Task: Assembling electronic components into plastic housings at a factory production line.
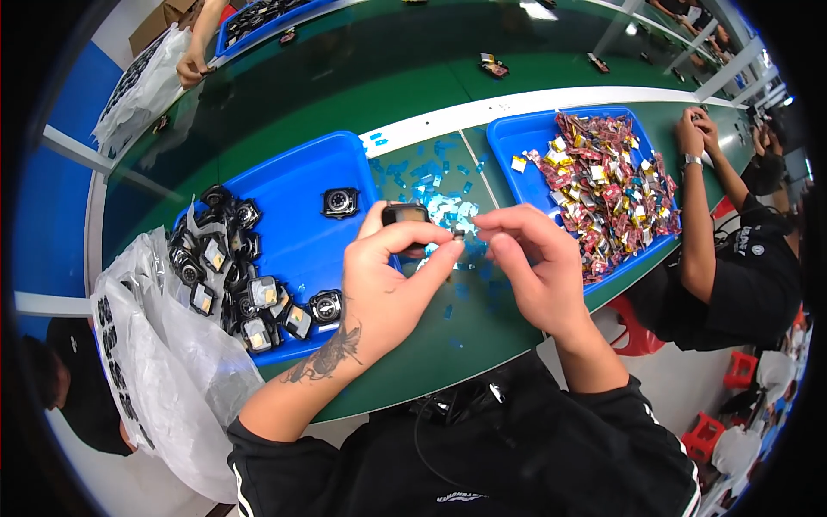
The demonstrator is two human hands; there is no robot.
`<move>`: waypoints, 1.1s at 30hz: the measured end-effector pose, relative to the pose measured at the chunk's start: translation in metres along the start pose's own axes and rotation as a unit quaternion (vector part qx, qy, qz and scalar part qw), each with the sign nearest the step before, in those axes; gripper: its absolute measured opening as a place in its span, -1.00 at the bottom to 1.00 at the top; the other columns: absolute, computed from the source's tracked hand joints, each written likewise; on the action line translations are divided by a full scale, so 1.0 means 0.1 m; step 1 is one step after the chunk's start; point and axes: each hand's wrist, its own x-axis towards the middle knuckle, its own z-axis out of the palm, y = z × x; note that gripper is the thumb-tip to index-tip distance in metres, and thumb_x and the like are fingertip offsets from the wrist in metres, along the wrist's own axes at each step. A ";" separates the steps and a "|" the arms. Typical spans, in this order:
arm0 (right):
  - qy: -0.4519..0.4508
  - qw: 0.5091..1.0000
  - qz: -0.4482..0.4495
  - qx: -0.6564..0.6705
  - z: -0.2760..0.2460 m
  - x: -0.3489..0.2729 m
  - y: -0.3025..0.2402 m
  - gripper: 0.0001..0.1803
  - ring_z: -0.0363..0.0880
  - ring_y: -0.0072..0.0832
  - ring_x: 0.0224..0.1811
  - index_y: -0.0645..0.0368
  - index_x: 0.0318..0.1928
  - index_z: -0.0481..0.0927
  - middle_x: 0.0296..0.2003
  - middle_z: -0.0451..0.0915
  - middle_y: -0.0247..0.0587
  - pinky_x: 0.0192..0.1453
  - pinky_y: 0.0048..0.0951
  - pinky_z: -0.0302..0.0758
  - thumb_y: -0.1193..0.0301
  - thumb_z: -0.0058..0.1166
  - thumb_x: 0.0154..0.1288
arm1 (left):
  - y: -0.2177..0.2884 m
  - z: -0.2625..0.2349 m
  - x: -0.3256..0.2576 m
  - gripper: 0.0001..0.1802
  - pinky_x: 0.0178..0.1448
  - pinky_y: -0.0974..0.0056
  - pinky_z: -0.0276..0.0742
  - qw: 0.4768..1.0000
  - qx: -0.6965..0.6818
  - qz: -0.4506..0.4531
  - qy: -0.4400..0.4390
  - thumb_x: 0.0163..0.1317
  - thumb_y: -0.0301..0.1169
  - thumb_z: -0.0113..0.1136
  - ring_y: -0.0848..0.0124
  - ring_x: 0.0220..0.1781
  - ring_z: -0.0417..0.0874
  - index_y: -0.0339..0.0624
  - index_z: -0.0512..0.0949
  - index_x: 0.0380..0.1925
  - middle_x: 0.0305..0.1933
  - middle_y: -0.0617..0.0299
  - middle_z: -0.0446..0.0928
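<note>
My left hand (389, 258) is closed around a black smartwatch case (405, 213), its face side up. At the tips of its thumb and forefinger a small dark piece (458, 235) shows, too small to name. My right hand (538, 258) is just to the right, its thumb and fingertips drawn together close to that piece. Whatever those fingertips pinch, if anything, cannot be made out. Under both hands, small blue film pieces (446, 207) lie scattered over the green tabletop (431, 345).
At left a blue tray (293, 198) holds several watch cases (258, 293), beside a plastic bag (164, 345). At right, another blue tray (517, 142) is heaped with small red boards and battery cells (599, 185). A white rail (448, 119) edges the conveyor belt (379, 69). Co-workers' hands (194, 67) show nearby.
</note>
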 end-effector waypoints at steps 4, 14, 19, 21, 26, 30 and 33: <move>-0.031 0.992 -0.114 -0.034 0.01 0.00 -0.01 -0.83 0.60 -0.51 -0.31 0.26 -0.17 0.64 -0.30 0.61 -0.21 -0.27 -0.57 0.53 0.64 0.20 0.20 | 0.06 0.02 -0.03 -0.85 -0.11 0.40 0.54 0.997 0.016 -0.023 -0.067 0.12 -0.52 0.37 0.46 -0.18 0.57 -0.24 0.69 -0.28 -0.17 0.14 0.52; 0.034 0.997 -0.063 -0.034 -0.05 0.01 -0.18 -0.85 0.47 -0.64 -0.45 0.26 -0.22 0.67 -0.41 0.58 -0.31 -0.37 -0.62 0.37 0.65 0.23 0.17 | 0.11 0.09 -0.03 -0.45 0.31 0.25 0.43 0.952 -0.276 -0.105 -0.078 0.36 -0.65 -0.05 0.38 0.21 0.51 -0.33 0.19 0.35 0.18 0.06 0.46; -0.022 0.990 -0.039 -0.137 0.01 0.07 -0.26 -0.83 0.31 -0.68 -0.59 0.23 -0.21 0.68 -0.48 0.56 -0.33 -0.52 -0.58 0.23 0.61 0.26 0.14 | 0.13 0.09 -0.06 -0.39 0.37 0.27 0.37 0.968 -0.213 -0.076 -0.106 0.34 -0.75 -0.15 0.35 0.32 0.45 -0.30 0.14 0.40 0.26 -0.03 0.41; 0.012 0.990 -0.043 -0.131 0.07 0.07 -0.26 -0.85 0.26 -0.67 -0.64 0.22 -0.26 0.67 -0.51 0.56 -0.35 -0.57 -0.55 0.19 0.61 0.29 0.11 | 0.13 0.10 -0.07 -0.41 0.37 0.28 0.38 0.973 -0.193 -0.064 -0.111 0.34 -0.74 -0.14 0.33 0.31 0.48 -0.31 0.16 0.39 0.24 -0.05 0.43; 0.010 0.990 -0.037 -0.137 0.10 0.07 -0.24 -0.86 0.25 -0.65 -0.67 0.22 -0.32 0.65 -0.54 0.58 -0.34 -0.59 -0.53 0.19 0.61 0.32 0.07 | 0.16 0.08 -0.08 -0.41 0.43 0.25 0.28 0.967 -0.199 -0.090 -0.128 0.32 -0.73 -0.09 0.33 0.36 0.41 -0.36 0.19 0.38 0.28 0.01 0.39; 0.014 0.989 -0.051 -0.139 0.11 0.07 -0.24 -0.86 0.26 -0.63 -0.67 0.23 -0.32 0.65 -0.52 0.59 -0.31 -0.59 -0.52 0.20 0.61 0.32 0.07 | 0.15 0.09 -0.08 -0.41 0.44 0.24 0.28 0.966 -0.203 -0.094 -0.128 0.32 -0.73 -0.07 0.32 0.37 0.40 -0.36 0.19 0.37 0.31 0.00 0.37; 0.017 0.990 -0.043 -0.132 0.11 0.07 -0.25 -0.86 0.28 -0.62 -0.67 0.23 -0.31 0.66 -0.53 0.58 -0.31 -0.59 -0.52 0.21 0.61 0.31 0.08 | 0.15 0.09 -0.09 -0.42 0.43 0.24 0.30 0.969 -0.195 -0.091 -0.125 0.33 -0.72 -0.06 0.31 0.37 0.40 -0.36 0.20 0.37 0.31 0.00 0.37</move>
